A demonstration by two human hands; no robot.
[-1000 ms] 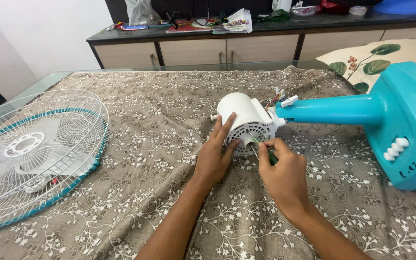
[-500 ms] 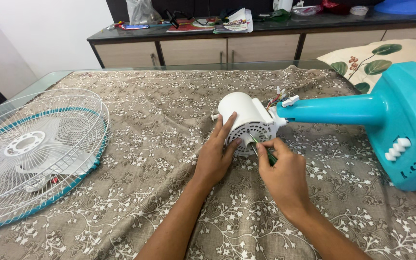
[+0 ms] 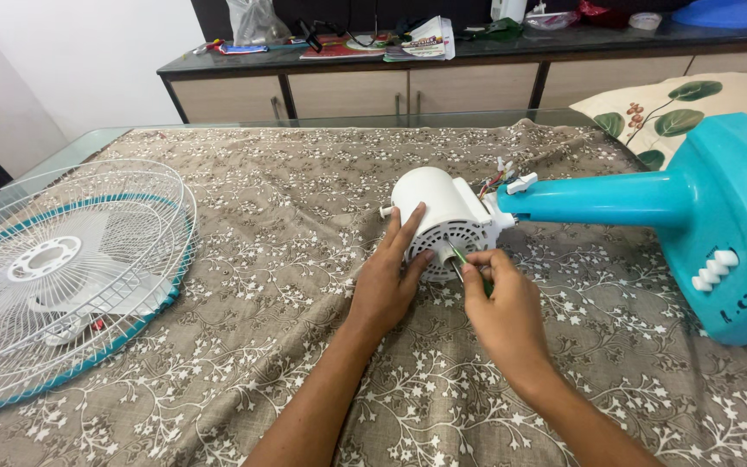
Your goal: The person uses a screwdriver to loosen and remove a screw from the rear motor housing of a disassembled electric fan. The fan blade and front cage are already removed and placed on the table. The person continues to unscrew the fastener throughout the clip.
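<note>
A white fan motor housing (image 3: 439, 207) lies on its side on the patterned cloth, joined to a turquoise fan stand (image 3: 650, 203) that stretches to the right. My left hand (image 3: 388, 277) rests flat against the housing's vented face, fingers spread. My right hand (image 3: 501, 307) grips a green-handled screwdriver (image 3: 460, 261) whose thin shaft points into the vented face. Loose coloured wires (image 3: 494, 179) stick out where the housing meets the stand.
A white wire fan guard with blades and a teal rim (image 3: 54, 277) lies at the left. The brown floral cloth (image 3: 304, 199) covers a glass table. A leaf-print cushion (image 3: 650, 112) sits at the back right. A cluttered sideboard (image 3: 408, 65) stands behind.
My right hand has shifted very slightly, turning the screwdriver at the housing. My left hand and the fan have stayed put.
</note>
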